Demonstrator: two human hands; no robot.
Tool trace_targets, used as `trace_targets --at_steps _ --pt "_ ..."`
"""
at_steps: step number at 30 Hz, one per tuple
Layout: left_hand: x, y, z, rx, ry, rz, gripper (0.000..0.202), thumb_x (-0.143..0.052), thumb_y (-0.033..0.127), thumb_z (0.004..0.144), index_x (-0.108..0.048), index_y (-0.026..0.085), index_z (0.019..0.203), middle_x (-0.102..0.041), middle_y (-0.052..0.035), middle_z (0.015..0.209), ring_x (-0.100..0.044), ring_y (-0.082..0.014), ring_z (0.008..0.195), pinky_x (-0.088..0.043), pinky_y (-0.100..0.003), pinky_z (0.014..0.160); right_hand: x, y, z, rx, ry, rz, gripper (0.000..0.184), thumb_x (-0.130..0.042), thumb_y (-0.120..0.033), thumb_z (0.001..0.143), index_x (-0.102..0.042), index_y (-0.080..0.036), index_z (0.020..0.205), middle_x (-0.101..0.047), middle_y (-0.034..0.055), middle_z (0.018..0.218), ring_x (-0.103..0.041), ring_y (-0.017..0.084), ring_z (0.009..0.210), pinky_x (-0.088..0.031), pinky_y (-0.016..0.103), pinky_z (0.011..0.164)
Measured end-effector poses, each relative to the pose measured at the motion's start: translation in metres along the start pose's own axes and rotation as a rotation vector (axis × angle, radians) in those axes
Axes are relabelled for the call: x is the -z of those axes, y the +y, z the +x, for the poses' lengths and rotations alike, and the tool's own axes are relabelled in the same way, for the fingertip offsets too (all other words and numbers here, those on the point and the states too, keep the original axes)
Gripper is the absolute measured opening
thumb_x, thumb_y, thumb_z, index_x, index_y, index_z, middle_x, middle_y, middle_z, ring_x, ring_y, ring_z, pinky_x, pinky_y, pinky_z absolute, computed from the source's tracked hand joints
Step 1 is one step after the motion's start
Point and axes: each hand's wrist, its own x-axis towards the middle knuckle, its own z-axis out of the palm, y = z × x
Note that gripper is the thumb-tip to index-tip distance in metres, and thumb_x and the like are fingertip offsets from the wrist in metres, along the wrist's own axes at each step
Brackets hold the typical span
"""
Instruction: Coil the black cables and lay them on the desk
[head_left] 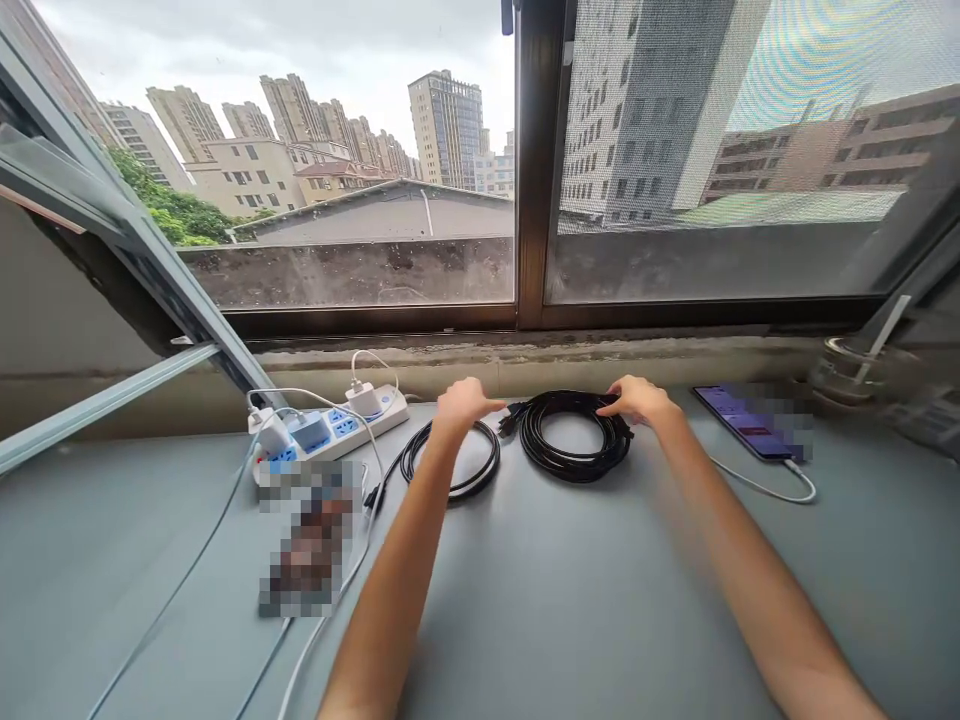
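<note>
Larger cable coil [564, 468]: lying flat on the grey sill surface [562, 620] below the window frame [536, 200], just right of a smaller cable coil [459, 490], the two nearly touching.

Reaching forward with both arms. Right hand [642, 400] resting on the far right rim of the larger coil, fingers curling down over the strands. Cannot tell whether pinching or merely pressing, the back of the hand covering the contact. Left hand [460, 402] hovering over the far edge of the smaller coil, fingers stretched loosely toward the loose plug ends of the larger one, closing on nothing that shows.

Judging by this: steadying or gathering the larger coil, with the plug ends not yet in hand. Calling next, probably, for a firm hold on the bundled loops, to keep them from springing apart.

Hard to make out: the plugs themselves, dark against dark cable; a blurred patch [307, 550] beside the power strip [337, 430]; part of the phone [739, 415], also blurred. Being cut off at the right edge: a glass jar [847, 370].
</note>
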Motion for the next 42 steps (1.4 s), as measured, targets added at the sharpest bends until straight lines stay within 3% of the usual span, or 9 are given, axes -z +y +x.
trace_targets --at_steps 6,14,19,23,26,29,32,37,42 --pt "-0.008 -0.013 0.003 0.162 -0.434 0.111 0.031 -0.076 0.042 0.058 -0.064 0.014 0.060 -0.068 -0.0146 0.061 -0.068 -0.0330 0.063 -0.052 -0.043 0.066 0.022 -0.013 -0.024 0.073 0.157 -0.001 0.041 -0.065 -0.043 0.079 -0.064 -0.019 0.112 -0.064 0.0096 0.114 -0.061 0.029 0.101 -0.040 0.041 0.093" --pt "-0.027 -0.002 0.009 0.025 -0.458 0.112 0.012 -0.068 0.023 0.059 -0.065 0.015 0.068 -0.069 -0.0083 0.060 -0.068 -0.0267 0.062 -0.053 -0.034 0.066 0.050 -0.027 -0.080 0.323 0.336 0.149 0.031 -0.058 -0.050 0.080 -0.066 -0.029 0.101 -0.068 -0.0016 0.096 -0.062 0.021 0.091 -0.041 0.033 0.077" --pt "0.011 -0.013 0.000 0.019 -0.128 0.013 0.019 -0.053 0.028 0.075 -0.065 0.014 0.079 -0.070 -0.0085 0.067 -0.067 -0.0225 0.056 -0.049 -0.030 0.063 0.054 -0.035 -0.102 0.470 0.427 0.243 0.025 -0.059 -0.048 0.080 -0.067 -0.031 0.097 -0.068 -0.0051 0.088 -0.062 0.016 0.079 -0.039 0.028 0.065" --pt "0.038 -0.020 -0.011 0.095 0.338 -0.031 0.033 -0.038 0.029 0.084 -0.068 0.016 0.090 -0.070 -0.0128 0.087 -0.066 -0.0280 0.089 -0.044 -0.033 0.073 0.048 -0.049 -0.108 0.496 0.375 0.191 0.022 -0.057 -0.044 0.083 -0.069 -0.028 0.090 -0.069 -0.0024 0.087 -0.063 0.018 0.079 -0.039 0.028 0.064" --pt "0.051 -0.020 -0.027 0.123 0.610 -0.083 0.039 -0.034 0.032 0.088 -0.070 0.019 0.091 -0.068 -0.0118 0.088 -0.062 -0.0264 0.093 -0.040 -0.031 0.069 0.037 -0.059 -0.108 0.499 0.161 -0.034 0.029 -0.054 -0.045 0.084 -0.067 -0.022 0.071 -0.068 0.0014 0.076 -0.063 0.019 0.072 -0.038 0.028 0.060" --pt "0.060 -0.011 -0.054 -0.055 0.972 -0.331 0.037 -0.042 0.040 0.088 -0.071 0.019 0.078 -0.057 -0.0037 0.057 -0.055 -0.0169 0.058 -0.033 -0.027 0.053 0.024 -0.063 -0.106 0.616 -0.203 -0.199 0.040 -0.052 -0.050 0.084 -0.062 -0.020 0.060 -0.064 0.0022 0.067 -0.059 0.018 0.062 -0.035 0.027 0.051" --pt "0.063 0.007 -0.088 -0.458 1.191 -0.718 0.042 -0.041 0.047 0.090 -0.067 0.019 0.074 -0.034 0.0044 0.040 -0.031 -0.0096 0.037 -0.021 -0.027 0.042 0.013 -0.066 -0.102 0.804 -0.395 -0.044 0.044 -0.051 -0.060 0.083 -0.067 -0.022 0.100 -0.067 0.0026 0.089 -0.061 0.019 0.076 -0.043 0.027 0.058" --pt "0.047 0.041 -0.127 -0.744 1.099 -1.035 0.036 -0.046 0.049 0.089 -0.064 0.023 0.072 -0.028 0.0065 0.039 -0.024 -0.0070 0.034 -0.016 -0.027 0.040 0.011 -0.078 -0.108 1.030 -0.346 0.616 0.079 -0.046 -0.059 0.088 -0.013 -0.020 0.149 -0.049 0.0090 0.132 -0.054 0.017 0.109 -0.046 0.029 0.089" --pt "0.018 0.065 -0.136 -0.753 0.871 -1.034 0.035 -0.042 0.045 0.092 -0.066 0.023 0.080 -0.033 0.0060 0.042 -0.031 -0.0075 0.037 -0.024 -0.026 0.042 0.022 -0.086 -0.126 1.053 -0.343 1.070 0.052 -0.035 -0.053 0.094 -0.043 -0.018 0.132 -0.057 0.0078 0.121 -0.057 0.018 0.107 -0.049 0.030 0.089"
